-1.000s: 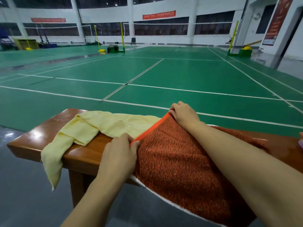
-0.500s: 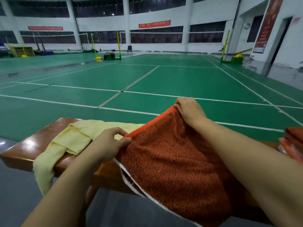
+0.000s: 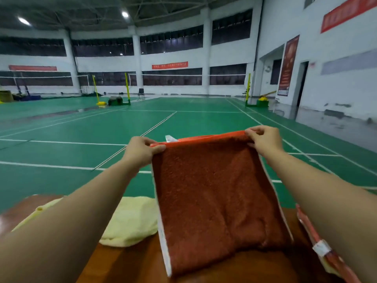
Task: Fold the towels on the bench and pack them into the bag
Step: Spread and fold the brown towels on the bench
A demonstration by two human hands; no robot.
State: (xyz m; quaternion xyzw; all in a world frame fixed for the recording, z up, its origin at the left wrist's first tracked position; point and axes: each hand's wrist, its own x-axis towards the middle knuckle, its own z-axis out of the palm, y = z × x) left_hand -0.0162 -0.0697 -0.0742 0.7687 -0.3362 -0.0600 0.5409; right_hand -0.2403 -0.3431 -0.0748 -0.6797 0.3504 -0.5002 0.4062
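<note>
Both hands are up in front, each pinching a top corner of the orange towel [image 3: 214,197]: the left hand [image 3: 140,153] at 10 o'clock of its hem, the right hand [image 3: 265,140] at 2 o'clock, fingers curled over the bright orange edge. It hangs stretched between them, its lower end resting on the desk [image 3: 126,262] — a glossy brown wooden surface. At 9 o'clock of it, a pale yellow towel [image 3: 130,221] lies crumpled on the desk, partly hidden by the left forearm. At 4 o'clock, by the right forearm, sits a red-and-white item [image 3: 318,242]; what it is cannot be told. Beyond the desk spreads a green court floor [image 3: 81,152] with white lines, then yellow net posts [image 3: 126,86], a dark chair [image 3: 141,93], white walls with dark windows and red banners [image 3: 169,65] — roof lights glare overhead.
</note>
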